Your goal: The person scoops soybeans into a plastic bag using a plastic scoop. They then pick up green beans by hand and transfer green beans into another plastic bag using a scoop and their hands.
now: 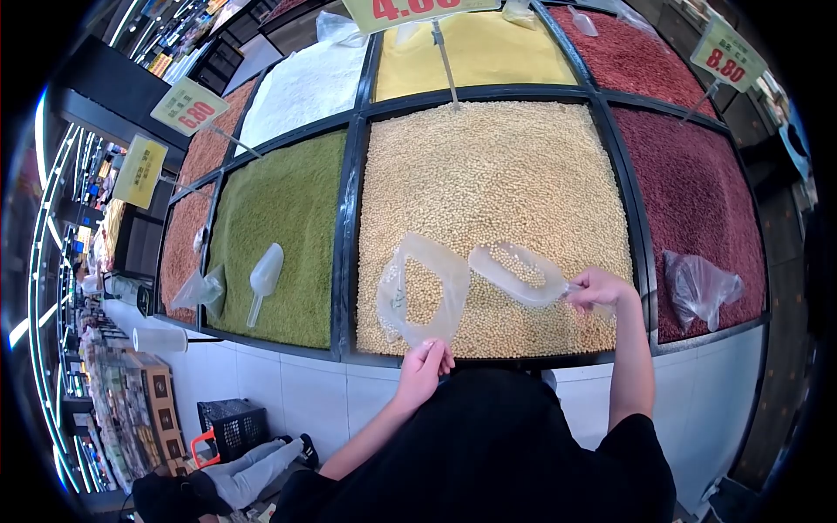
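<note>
In the head view, my left hand (pixel 426 367) pinches the lower edge of a clear plastic bag (pixel 448 307) at the front of the soybean bin. The bag's mouth gapes, and pale soybeans (pixel 497 174) show through the opening. My right hand (pixel 598 291) is wrapped round the handle of a translucent scoop (pixel 542 292), which points left toward the bag. Some soybeans lie in the scoop's bowl. Scoop and bag are close together but apart, both over the beans.
Black dividers (pixel 346 227) separate the bins. Left, green mung beans (pixel 288 192) hold another scoop (pixel 265 272); right, dark red beans (pixel 702 200) carry a crumpled bag (pixel 697 288). Price signs (pixel 731 54) stand on rods. A person (pixel 253 471) and a black basket (pixel 234 427) are at lower left.
</note>
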`<action>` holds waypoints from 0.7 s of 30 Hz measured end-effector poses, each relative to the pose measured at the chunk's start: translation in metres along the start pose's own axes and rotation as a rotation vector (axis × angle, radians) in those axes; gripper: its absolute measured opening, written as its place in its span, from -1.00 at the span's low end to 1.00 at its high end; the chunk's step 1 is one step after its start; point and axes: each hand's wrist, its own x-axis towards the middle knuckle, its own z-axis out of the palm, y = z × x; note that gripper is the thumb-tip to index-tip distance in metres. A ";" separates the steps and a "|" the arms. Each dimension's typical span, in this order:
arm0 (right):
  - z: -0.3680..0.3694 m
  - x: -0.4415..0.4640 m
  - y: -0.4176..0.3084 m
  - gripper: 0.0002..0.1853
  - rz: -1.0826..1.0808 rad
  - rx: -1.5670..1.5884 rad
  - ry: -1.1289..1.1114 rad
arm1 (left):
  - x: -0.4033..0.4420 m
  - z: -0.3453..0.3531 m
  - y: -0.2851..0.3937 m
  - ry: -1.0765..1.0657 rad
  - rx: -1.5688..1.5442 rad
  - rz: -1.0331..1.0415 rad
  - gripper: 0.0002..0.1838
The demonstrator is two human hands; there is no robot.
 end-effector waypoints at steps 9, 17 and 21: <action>0.041 -0.022 -0.043 -0.79 -0.181 -0.064 0.322 | 0.001 0.000 -0.003 0.000 0.007 0.018 -0.67; 0.114 -0.034 -0.096 -0.73 -0.277 0.254 0.469 | 0.003 0.004 -0.003 0.008 0.007 0.020 -0.65; 0.149 -0.025 -0.107 -0.77 -0.370 0.342 0.477 | 0.002 0.003 -0.004 0.001 0.009 0.025 -0.65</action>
